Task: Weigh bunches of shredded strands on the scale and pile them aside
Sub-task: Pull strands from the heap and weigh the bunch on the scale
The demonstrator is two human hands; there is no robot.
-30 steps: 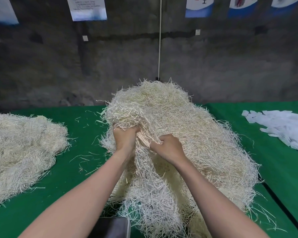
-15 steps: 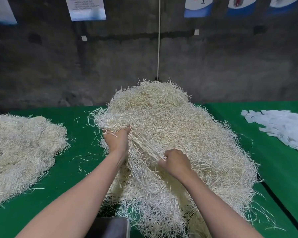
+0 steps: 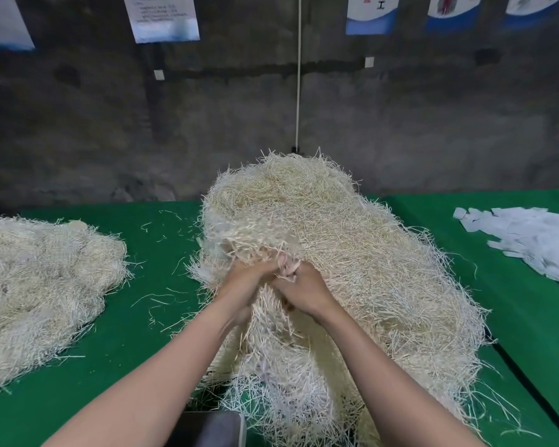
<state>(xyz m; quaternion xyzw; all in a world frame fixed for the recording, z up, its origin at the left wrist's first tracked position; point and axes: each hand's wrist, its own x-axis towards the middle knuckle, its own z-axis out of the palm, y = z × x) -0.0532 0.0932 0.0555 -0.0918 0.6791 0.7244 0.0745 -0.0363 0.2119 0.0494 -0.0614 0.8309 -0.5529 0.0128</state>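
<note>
Our left grip point(image 3: 244, 282) and right grip point(image 3: 304, 290) sit side by side, touching. Both are curled round a bunch point(image 3: 265, 246) of strands on the near left side of the heap point(image 3: 368, 253) at the middle of the green worktop point(image 3: 142, 350). A flatter pile point(image 3: 39, 279) lies by the left edge, and white slips point(image 3: 530, 240) lie by the right.

The left hand point(image 3: 249, 279) and right hand point(image 3: 304, 288), apart half a second ago, now meet at the near-left side of the heap point(image 3: 352, 253), knuckles touching; the left has shifted right, the right up and to the left; the bunch of strands point(image 3: 252, 241) they grip, earlier stretched out leftward between them, is now gathered above both fists and blurred.
</note>
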